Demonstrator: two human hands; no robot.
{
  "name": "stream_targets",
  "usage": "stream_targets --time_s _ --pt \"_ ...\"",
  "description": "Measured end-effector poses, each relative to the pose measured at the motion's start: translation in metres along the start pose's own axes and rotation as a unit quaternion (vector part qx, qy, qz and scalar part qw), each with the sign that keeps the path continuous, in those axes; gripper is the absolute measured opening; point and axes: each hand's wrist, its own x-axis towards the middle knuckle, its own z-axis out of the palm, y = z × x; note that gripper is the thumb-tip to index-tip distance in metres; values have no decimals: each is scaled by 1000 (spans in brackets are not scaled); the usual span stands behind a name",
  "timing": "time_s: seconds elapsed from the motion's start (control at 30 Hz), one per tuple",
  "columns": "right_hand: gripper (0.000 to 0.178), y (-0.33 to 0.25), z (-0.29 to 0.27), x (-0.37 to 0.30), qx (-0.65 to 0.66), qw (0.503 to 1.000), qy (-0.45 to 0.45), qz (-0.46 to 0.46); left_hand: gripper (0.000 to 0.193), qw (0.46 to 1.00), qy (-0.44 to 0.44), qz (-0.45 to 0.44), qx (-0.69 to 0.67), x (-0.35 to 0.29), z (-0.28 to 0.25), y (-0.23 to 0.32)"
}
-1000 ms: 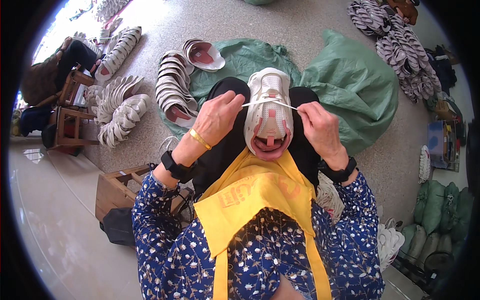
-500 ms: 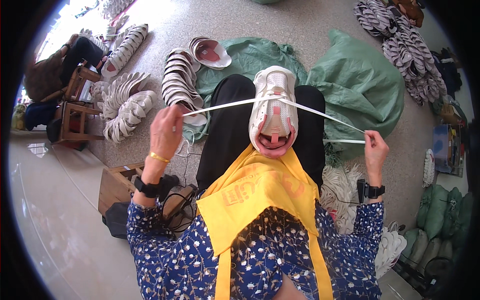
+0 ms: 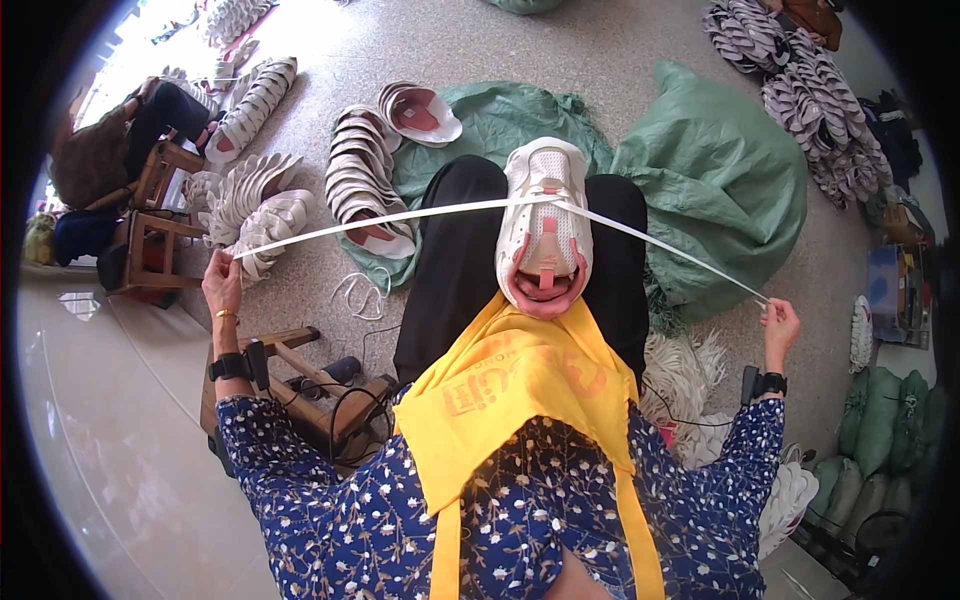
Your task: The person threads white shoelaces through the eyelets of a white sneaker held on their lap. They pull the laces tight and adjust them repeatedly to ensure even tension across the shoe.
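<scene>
While left grip (image 3: 222, 285) and right grip (image 3: 780, 330) pinch white lace (image 3: 430, 211), pale shoe (image 3: 546, 235) between, well apart from both

Head-worn, left of a fisheye pair; looks steeply down from close above the yellow apron (image 3: 520, 385), takes in the white shoe (image 3: 546, 228) and surrounding floor (image 3: 560, 50).

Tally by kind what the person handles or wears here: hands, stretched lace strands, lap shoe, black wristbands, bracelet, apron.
Left hand and right hand: 2
White lace strands: 2
Shoe: 1
Black wristbands: 2
Gold bracelet: 1
Yellow apron: 1
Total: 9
</scene>
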Motion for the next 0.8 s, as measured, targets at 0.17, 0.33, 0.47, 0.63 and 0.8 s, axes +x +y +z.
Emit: stream_targets --time_s 0.17,0.33,0.47,0.63,0.8 --pt "11 22 0 7 -10 1000 -3 15 13 998 10 -58 -1 12 4 -17" --pt "13 30 -2 8 -49 998 -22 27 12 992 17 -118 -34 27 12 -36" --pt "9 33 -3 5 -81 995 -43 37 16 993 31 -116 16 42 12 -38" --pt "11 34 23 12 -68 978 -134 145 20 988 45 -96 111 60 18 -32" --pt "18 -48 65 34 -16 923 -359 139 24 995 -57 -38 68 95 26 46"
